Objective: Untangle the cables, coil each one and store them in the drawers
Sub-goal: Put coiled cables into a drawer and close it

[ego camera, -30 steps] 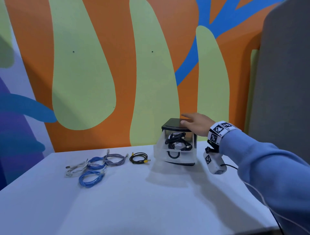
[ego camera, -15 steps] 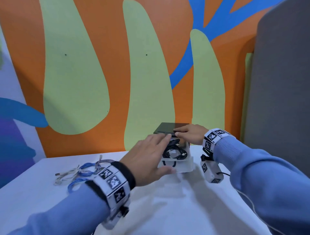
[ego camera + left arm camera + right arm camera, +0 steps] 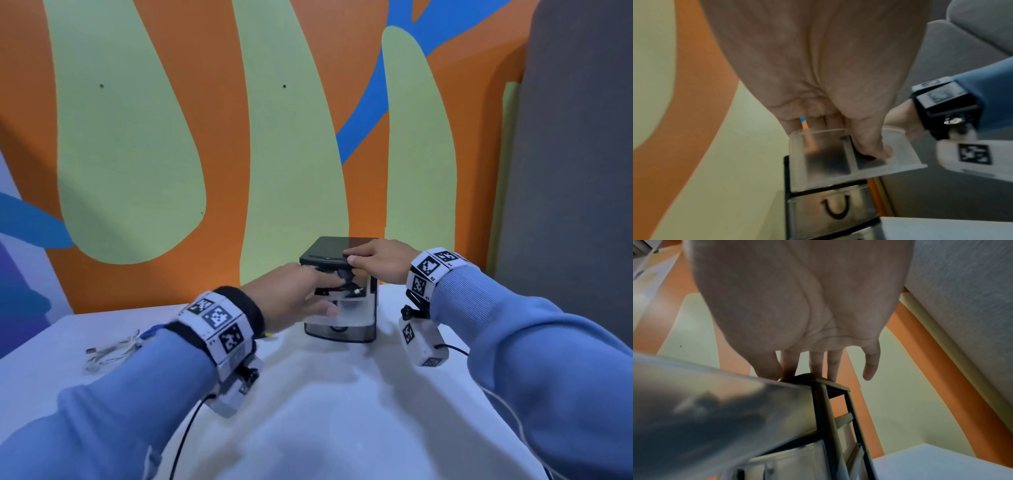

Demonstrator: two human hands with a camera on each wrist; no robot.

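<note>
The left hand (image 3: 294,294) lies with straight fingers against the front of the clear top drawer (image 3: 838,162), thumb on its panel. The right hand (image 3: 380,260) rests flat on the black drawer unit (image 3: 329,251), bracing it. Black cables (image 3: 346,286) sit coiled inside that drawer. A straight, level push should close it; loops poking above the rim could jam. Left of the unit, white cables (image 3: 109,354) wait on the counter (image 3: 342,411), with open room in front. The wall stands just behind the unit.
</note>
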